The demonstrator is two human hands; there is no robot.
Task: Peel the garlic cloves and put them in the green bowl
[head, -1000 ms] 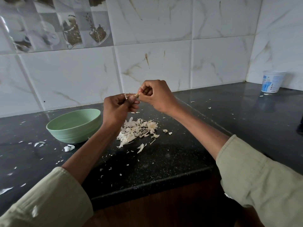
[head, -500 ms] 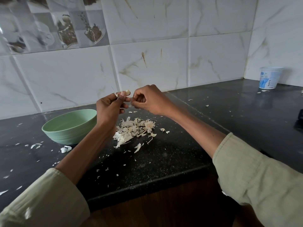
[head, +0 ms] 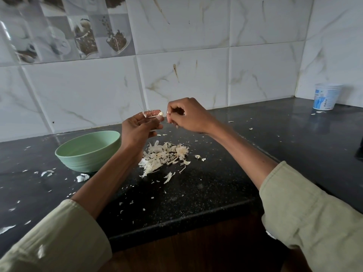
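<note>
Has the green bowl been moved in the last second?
No. The green bowl sits in the same spot beside the peel pile; only the head camera shifted.

We are seeing bowl [head: 88, 151] sitting on bench [head: 206, 185], left of peel pile [head: 164, 157]. Our hands, left hand [head: 140, 127] and right hand [head: 188, 115], hovering above pile. Tub [head: 326, 99] standing far right, against wall [head: 186, 55] behind bench.
</note>
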